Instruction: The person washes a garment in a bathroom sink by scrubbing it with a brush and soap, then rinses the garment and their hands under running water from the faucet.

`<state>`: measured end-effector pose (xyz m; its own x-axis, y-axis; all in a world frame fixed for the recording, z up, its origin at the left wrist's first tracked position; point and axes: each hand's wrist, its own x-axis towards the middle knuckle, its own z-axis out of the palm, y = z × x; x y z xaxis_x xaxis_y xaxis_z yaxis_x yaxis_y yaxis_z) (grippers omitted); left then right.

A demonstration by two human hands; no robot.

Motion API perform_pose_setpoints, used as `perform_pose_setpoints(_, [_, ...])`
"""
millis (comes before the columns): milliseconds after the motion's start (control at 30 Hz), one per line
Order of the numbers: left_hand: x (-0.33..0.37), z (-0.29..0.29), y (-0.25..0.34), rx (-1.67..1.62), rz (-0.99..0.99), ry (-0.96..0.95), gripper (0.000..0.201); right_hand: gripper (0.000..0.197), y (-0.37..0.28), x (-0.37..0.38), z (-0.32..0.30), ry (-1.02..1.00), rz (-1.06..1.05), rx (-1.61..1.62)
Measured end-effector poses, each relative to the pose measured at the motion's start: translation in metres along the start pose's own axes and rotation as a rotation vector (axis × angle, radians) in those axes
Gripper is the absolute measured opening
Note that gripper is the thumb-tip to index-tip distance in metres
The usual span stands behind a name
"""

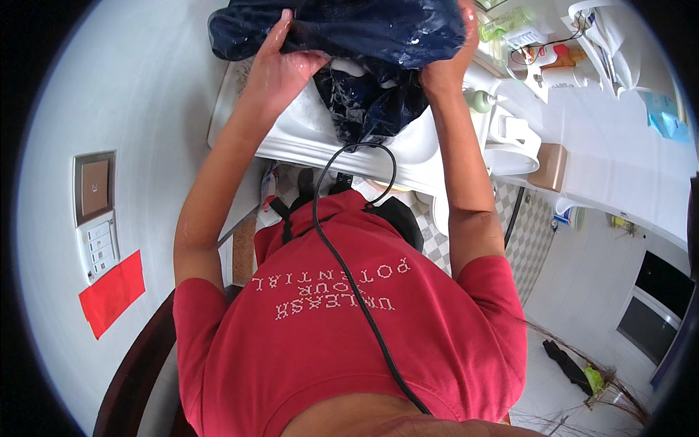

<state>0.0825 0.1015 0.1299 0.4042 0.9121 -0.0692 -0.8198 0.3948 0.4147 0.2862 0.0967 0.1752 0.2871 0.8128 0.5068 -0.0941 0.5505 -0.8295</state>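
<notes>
A wet dark blue cloth (357, 33), streaked with white suds, is stretched between my two hands above a white sink (291, 131). I cannot make out what kind of garment it is. My left hand (287, 69) grips its lower left side, thumb up against the front and the other fingers partly behind it. At the right end, my right hand (448, 69) is closed on the same cloth, its fingers partly hidden by the fabric. Below the raised part, a soaked, bunched portion hangs down into the sink toward its front edge.
A black cable (338, 255) loops in front of my red shirt. Right of the sink are a green pump bottle (480, 100), a white toilet (513, 156) and a shelf with several bottles. A switch panel (95, 189) and red paper (113, 293) are on the left wall.
</notes>
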Motion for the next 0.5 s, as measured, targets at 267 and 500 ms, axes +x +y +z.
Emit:
perform_pose_setpoints(267, [-0.029,-0.094,-0.035,0.41,-0.084,0.153,0.061,0.01,0.095,-0.068,-0.041,0.078,0.203,-0.566])
perform_pose_setpoints(500, [-0.057,-0.119,-0.078,1.544,-0.047,-0.008,0.112,0.023,0.063,-0.085,0.031,-0.034,0.165,-0.452])
